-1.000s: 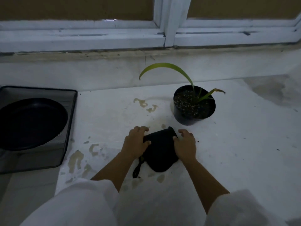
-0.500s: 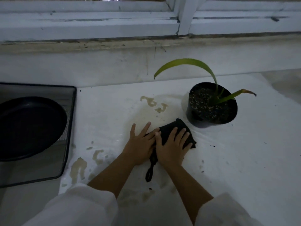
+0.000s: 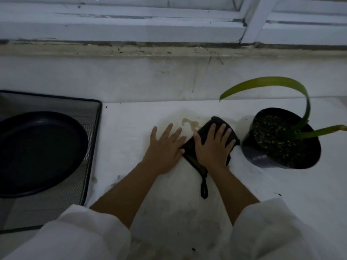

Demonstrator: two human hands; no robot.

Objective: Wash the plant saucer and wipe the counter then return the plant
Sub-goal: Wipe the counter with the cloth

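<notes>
A folded black cloth [image 3: 216, 123] with a hanging loop lies on the white counter [image 3: 131, 132]. My right hand [image 3: 214, 145] presses flat on top of it, fingers spread. Just left of the cloth, my left hand [image 3: 165, 145] rests flat on the counter, touching the cloth's edge. A yellowish wet stain [image 3: 189, 123] shows just beyond the cloth. The plant [image 3: 281, 139], in a black pot with long green leaves, stands right of the cloth. The black round saucer [image 3: 37, 152] sits in a mesh tray [image 3: 90, 147] at the left.
A white wall and window sill [image 3: 169, 49] run along the back of the counter. Small wet spots [image 3: 114, 182] lie near the tray's right edge. White sleeves cover both forearms at the bottom.
Both hands have pushed the cloth away from me toward the stain and flattened out on it. The wet patches nearer to me are mostly gone.
</notes>
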